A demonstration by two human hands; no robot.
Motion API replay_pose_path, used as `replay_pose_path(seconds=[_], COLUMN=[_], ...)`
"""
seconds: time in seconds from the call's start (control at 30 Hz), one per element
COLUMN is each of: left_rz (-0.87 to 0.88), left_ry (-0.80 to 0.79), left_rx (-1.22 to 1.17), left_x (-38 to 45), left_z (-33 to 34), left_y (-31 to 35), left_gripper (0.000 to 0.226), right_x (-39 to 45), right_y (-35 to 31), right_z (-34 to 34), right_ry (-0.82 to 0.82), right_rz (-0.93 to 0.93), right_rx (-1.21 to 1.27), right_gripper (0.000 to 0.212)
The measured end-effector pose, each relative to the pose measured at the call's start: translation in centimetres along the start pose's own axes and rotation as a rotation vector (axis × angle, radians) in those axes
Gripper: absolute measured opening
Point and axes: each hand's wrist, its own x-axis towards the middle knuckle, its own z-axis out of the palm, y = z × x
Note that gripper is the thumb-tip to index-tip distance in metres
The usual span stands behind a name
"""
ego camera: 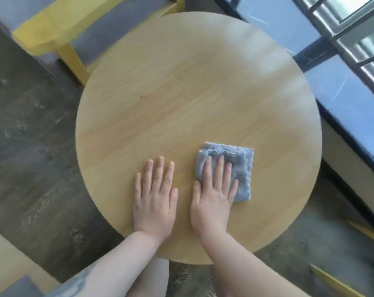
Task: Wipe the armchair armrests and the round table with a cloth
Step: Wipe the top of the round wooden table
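Your right hand (212,189) lies flat, fingers spread, pressing the folded blue cloth (235,168) on the near right of the round bench (181,86). It looks soft and light; press from above. Your left hand (155,196) rests flat, empty, beside it.

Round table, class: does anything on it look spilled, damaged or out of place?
Nothing stands out. The round table is bare wood with no spill or damage visible. The right hand presses the folded cloth flat; the left hand rests flat beside it.
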Motion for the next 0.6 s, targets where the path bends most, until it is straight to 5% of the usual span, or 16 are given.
replay_pose_path(seconds=[0.13, 0.27, 0.4, 0.6], left_rz=[-0.126, -0.282, -0.421, -0.448], left_ry=[0.03, 0.087, 0.123, 0.043], left_rx=[-0.044, -0.064, -0.112, -0.146], left_x=[0.2, 0.5, 0.7, 1.0], left_z=[0.7, 1.7, 2.9, 2.3], left_y=[1.8, 4.6, 8.9, 11.1], left_gripper=[0.058, 0.06, 0.062, 0.063], right_x=[-6.0, -1.7, 4.3, 0.0], right_y=[8.7, 16.9, 12.6, 17.7], right_z=[-0.8, -3.7, -4.5, -5.6], right_ry=[-0.113, -0.064, 0.01, -0.3], right_rz=[-0.6, -0.374, 0.082, -0.541], right_rx=[-0.168, -0.147, 0.091, 0.183], right_gripper=[0.059, 0.06, 0.063, 0.096])
